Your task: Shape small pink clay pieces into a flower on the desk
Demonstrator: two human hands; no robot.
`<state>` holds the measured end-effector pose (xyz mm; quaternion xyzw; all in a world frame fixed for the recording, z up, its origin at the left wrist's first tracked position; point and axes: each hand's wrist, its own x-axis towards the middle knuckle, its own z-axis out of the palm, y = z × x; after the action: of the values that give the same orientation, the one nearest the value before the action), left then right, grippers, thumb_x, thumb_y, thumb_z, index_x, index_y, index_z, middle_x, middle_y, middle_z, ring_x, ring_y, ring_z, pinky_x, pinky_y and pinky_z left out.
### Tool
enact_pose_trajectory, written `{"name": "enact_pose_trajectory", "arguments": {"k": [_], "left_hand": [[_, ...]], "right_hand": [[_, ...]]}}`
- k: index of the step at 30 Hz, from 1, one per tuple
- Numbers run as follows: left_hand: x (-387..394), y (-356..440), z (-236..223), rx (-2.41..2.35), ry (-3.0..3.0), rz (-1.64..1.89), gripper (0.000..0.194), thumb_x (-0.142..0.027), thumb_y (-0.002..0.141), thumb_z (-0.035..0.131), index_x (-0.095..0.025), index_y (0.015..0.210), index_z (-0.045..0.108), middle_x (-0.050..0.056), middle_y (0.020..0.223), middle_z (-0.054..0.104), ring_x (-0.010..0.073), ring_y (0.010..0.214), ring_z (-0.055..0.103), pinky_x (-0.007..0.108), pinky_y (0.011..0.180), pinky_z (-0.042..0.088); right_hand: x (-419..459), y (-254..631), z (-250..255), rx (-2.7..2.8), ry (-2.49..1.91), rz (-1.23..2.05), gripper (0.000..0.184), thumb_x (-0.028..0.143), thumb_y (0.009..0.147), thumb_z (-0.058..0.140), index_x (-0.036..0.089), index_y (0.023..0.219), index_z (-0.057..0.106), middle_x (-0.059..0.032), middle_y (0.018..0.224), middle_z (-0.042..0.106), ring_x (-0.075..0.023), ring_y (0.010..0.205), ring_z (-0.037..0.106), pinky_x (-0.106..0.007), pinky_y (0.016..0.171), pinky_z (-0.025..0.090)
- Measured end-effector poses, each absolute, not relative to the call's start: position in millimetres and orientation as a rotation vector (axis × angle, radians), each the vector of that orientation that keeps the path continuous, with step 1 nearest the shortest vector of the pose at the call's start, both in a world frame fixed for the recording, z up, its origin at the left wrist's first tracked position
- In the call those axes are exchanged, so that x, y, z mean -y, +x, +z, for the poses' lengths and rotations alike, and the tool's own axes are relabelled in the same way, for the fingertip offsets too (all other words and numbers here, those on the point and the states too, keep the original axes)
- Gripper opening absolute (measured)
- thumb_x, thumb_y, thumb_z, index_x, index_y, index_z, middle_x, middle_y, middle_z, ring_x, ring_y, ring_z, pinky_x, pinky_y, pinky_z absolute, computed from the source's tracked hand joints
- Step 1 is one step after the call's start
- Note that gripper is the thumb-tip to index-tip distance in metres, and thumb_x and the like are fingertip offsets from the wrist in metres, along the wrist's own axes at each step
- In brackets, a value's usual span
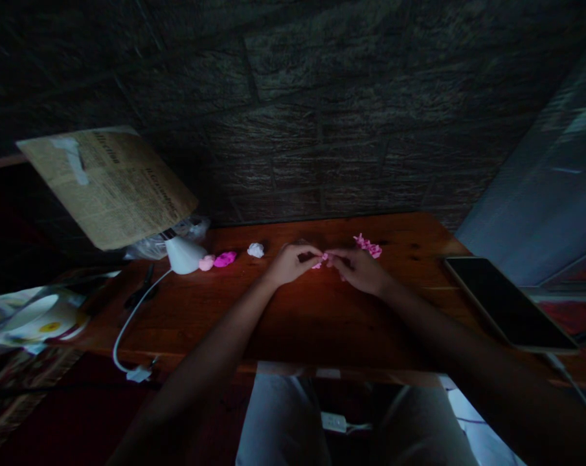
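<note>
Both hands meet over the middle of the wooden table, fingertips pinched around a small pink piece [324, 257] that looks like soft clay or crumpled paper. My left hand [295, 262] comes in from the left, thumb and forefinger closed on it. From the other side, my right hand [358, 268] grips the same piece with its fingertips. A bit of pink [316, 265] shows just below the left fingertips. Behind the right hand lies a cluster of small pink pieces [368, 246]. The exact shape of the held piece is too small to make out.
Left on the table [293, 323] are a white lump [256, 250], a magenta lump [225, 259], a pale pink lump [206, 262] and a lamp [183, 254] with a paper shade. Black scissors [140, 291] lie beside its cord. A phone [509, 301] rests at right.
</note>
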<state>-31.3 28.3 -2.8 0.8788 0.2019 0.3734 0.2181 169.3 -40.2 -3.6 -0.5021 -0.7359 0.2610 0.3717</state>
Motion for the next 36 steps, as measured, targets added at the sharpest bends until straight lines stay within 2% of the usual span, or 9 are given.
{"name": "enact_pose_trajectory", "arguments": {"k": [3,7,12,16,21,25,30,36], "left_hand": [[-28.6,-30.7,-3.3,-0.565,2.371,1.037,0.009,-0.017,0.087,0.068,-0.017,0.093,0.075,0.006,0.088,0.077,0.0151,0.08,0.07,0.027,0.074,0.054],[-28.3,-29.8,-3.7,-0.56,2.348,1.035,0.011,-0.02,0.088,0.068,-0.017,0.094,0.075,0.007,0.09,0.077,0.0157,0.081,0.071,0.028,0.074,0.055],[-26.1,-28.7,-3.8,-0.559,2.354,1.027,0.01,-0.021,0.086,0.07,-0.016,0.092,0.076,0.006,0.086,0.075,0.015,0.078,0.068,0.026,0.072,0.053],[-23.8,-28.0,-2.8,-0.559,2.328,1.001,0.013,-0.022,0.084,0.073,-0.016,0.094,0.076,0.006,0.086,0.075,0.014,0.075,0.067,0.025,0.068,0.053],[-22.9,-27.6,-1.8,-0.568,2.33,0.997,0.015,-0.026,0.083,0.075,-0.017,0.094,0.076,0.006,0.086,0.075,0.0142,0.075,0.067,0.026,0.068,0.053],[-24.2,-27.9,-2.8,-0.575,2.354,1.04,0.014,-0.028,0.084,0.074,-0.017,0.094,0.077,0.007,0.086,0.075,0.0149,0.076,0.068,0.026,0.068,0.054],[-24.8,-29.0,-2.4,-0.571,2.379,1.07,0.012,-0.025,0.087,0.071,-0.016,0.093,0.076,0.008,0.091,0.076,0.0169,0.084,0.07,0.029,0.077,0.055],[-24.3,-27.8,-2.2,-0.53,2.348,1.08,0.012,-0.024,0.087,0.071,-0.016,0.093,0.076,0.008,0.092,0.077,0.0165,0.084,0.071,0.029,0.076,0.055]], "right_hand": [[38.8,171.0,-5.4,1.871,-1.248,0.695,0.03,0.032,0.094,0.049,0.021,0.105,0.075,-0.0031,0.082,0.075,-0.0119,0.051,0.058,-0.027,0.056,0.046],[38.1,171.0,-5.4,1.842,-1.208,0.683,0.028,0.039,0.091,0.057,0.02,0.099,0.076,-0.0044,0.086,0.077,-0.0136,0.057,0.061,-0.027,0.056,0.047],[38.5,170.6,-3.7,1.81,-1.207,0.66,0.022,0.037,0.088,0.062,0.02,0.09,0.075,-0.0058,0.087,0.077,-0.0178,0.074,0.068,-0.029,0.063,0.05],[40.1,170.8,-0.9,1.821,-1.241,0.632,0.017,0.032,0.087,0.063,0.02,0.087,0.075,-0.0059,0.087,0.076,-0.0183,0.076,0.068,-0.031,0.071,0.051],[42.4,170.6,1.8,1.821,-1.263,0.637,0.019,0.034,0.09,0.06,0.02,0.089,0.074,-0.0066,0.089,0.076,-0.0181,0.077,0.067,-0.031,0.067,0.051],[42.8,170.0,1.9,1.802,-1.25,0.67,0.025,0.039,0.091,0.058,0.019,0.091,0.074,-0.0062,0.086,0.075,-0.0167,0.071,0.064,-0.028,0.061,0.048],[42.7,169.4,2.1,1.788,-1.288,0.696,0.039,0.047,0.094,0.049,0.018,0.087,0.073,-0.0028,0.069,0.068,-0.0134,0.056,0.057,-0.027,0.055,0.043],[42.8,169.7,3.1,1.767,-1.304,0.76,0.037,0.048,0.094,0.05,0.018,0.086,0.071,0.001,0.057,0.059,-0.0129,0.051,0.055,-0.026,0.055,0.041]]}}
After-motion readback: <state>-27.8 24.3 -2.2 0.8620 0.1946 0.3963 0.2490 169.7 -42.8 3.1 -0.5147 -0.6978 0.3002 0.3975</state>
